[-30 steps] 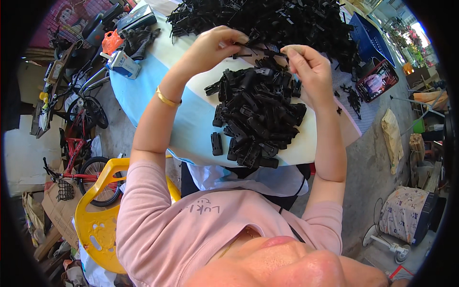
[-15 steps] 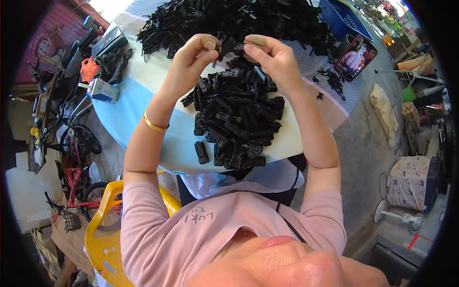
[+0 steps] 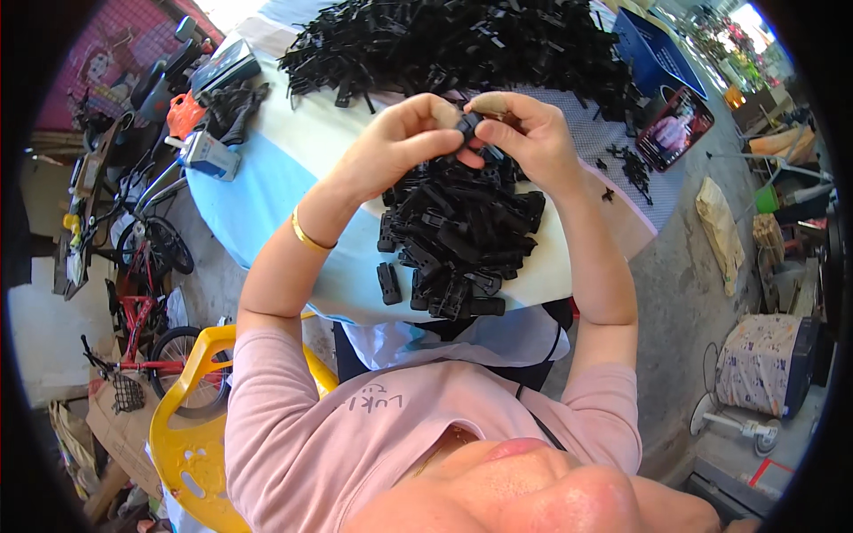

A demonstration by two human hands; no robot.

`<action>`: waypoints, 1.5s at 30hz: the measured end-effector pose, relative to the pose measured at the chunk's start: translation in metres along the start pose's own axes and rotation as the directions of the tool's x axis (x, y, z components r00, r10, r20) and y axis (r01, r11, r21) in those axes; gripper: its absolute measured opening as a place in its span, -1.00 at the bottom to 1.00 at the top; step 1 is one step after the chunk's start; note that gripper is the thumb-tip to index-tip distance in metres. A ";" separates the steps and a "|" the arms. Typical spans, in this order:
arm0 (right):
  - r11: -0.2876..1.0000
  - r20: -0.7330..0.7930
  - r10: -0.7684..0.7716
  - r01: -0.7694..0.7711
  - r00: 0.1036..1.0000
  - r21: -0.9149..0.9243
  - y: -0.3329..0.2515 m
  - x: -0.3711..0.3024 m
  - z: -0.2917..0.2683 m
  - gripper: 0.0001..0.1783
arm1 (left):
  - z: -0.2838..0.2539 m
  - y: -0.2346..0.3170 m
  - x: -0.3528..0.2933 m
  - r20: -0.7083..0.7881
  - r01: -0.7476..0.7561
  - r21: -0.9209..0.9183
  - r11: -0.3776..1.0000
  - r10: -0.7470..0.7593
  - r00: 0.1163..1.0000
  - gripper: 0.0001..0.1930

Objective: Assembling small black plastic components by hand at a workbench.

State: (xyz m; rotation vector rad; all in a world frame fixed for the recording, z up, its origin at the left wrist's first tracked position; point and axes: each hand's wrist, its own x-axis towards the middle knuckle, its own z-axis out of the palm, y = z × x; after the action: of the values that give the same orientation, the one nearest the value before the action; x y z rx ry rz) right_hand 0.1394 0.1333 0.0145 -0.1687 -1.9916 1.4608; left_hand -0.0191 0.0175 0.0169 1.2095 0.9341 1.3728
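Observation:
Over the round table, my two hands meet at one small black plastic part (image 3: 468,127). My left hand (image 3: 410,138) pinches it between thumb and fingers. From the other side my right hand (image 3: 524,133) has its thumb and fingertips closed on the same part. Tan coverings wrap some fingertips on both hands. Below the hands lies a heap of black plastic clips (image 3: 458,235), with a single clip (image 3: 388,283) apart at its left. Beyond the hands spreads a larger pile of thin black pieces (image 3: 444,49). Fingers hide much of the held part.
A phone (image 3: 675,129) leans at the table's right, beside small black bits (image 3: 633,169) and a blue basket (image 3: 653,53). On the left stand a blue-white box (image 3: 210,155) and an orange bag (image 3: 184,115). A yellow chair (image 3: 191,417) and a red bicycle (image 3: 138,333) are lower left.
My hands were apart near the far pile; they have come together and nearer to me. Both now close on one black part. The whole view has shifted slightly.

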 end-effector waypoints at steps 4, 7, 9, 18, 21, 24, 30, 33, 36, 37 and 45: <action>0.998 0.058 -0.026 0.030 0.998 -0.064 -0.001 -0.001 0.007 -0.77 | -0.002 0.002 -0.002 -0.016 0.024 0.025 0.999 -0.024 1.000 -0.93; 0.991 -0.189 -0.033 0.008 0.981 -0.132 -0.002 0.000 0.013 -0.82 | 0.001 0.002 -0.001 -0.114 -0.066 0.089 0.994 0.076 0.991 -0.93; 0.995 -0.166 0.006 -0.022 0.986 -0.093 -0.002 -0.002 0.014 -0.84 | 0.001 -0.001 -0.001 -0.183 -0.186 0.189 0.964 0.221 0.958 -0.85; 0.986 -0.112 0.042 -0.060 0.993 -0.156 -0.004 -0.006 0.024 -0.84 | 0.013 -0.002 -0.006 -0.231 -0.202 0.494 0.846 0.352 0.907 -0.71; 0.984 -0.117 0.065 -0.084 0.991 -0.157 -0.007 -0.008 0.025 -0.84 | 0.014 -0.003 -0.005 -0.239 -0.199 0.529 0.825 0.370 0.898 -0.75; 0.983 -0.083 0.152 -0.159 0.985 -0.087 -0.011 -0.006 0.026 -0.84 | 0.015 -0.007 -0.005 -0.259 -0.234 0.671 0.704 0.518 0.815 -0.81; 0.939 0.006 0.322 -0.321 0.947 0.125 -0.012 -0.003 0.022 -0.86 | 0.021 -0.005 -0.006 -0.098 -0.324 0.835 0.445 0.700 0.708 -0.82; 0.994 -0.028 0.105 -0.106 0.994 -0.028 -0.004 -0.002 0.020 -0.87 | 0.021 -0.010 -0.004 -0.223 -0.305 0.648 0.698 0.556 0.801 -0.75; 0.983 -0.094 -0.091 0.074 0.991 -0.167 -0.012 -0.003 0.015 -0.85 | 0.020 0.006 -0.003 -0.368 -0.300 0.062 0.952 0.301 0.880 -0.71; 0.958 -0.112 -0.191 0.160 0.975 -0.237 -0.014 -0.004 0.014 -0.82 | 0.013 0.011 -0.003 -0.327 -0.248 -0.091 0.964 0.207 0.922 -0.67; 0.980 -0.108 -0.192 0.186 0.975 -0.069 -0.014 -0.007 0.015 -0.79 | 0.007 -0.003 -0.003 -0.138 0.001 -0.196 0.981 -0.029 0.990 -0.65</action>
State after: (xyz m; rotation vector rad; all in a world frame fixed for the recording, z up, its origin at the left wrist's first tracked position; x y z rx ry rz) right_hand 0.1400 0.1128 0.0214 -0.0832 -1.9026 1.2462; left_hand -0.0113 0.0145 0.0147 0.9660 0.8797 1.5152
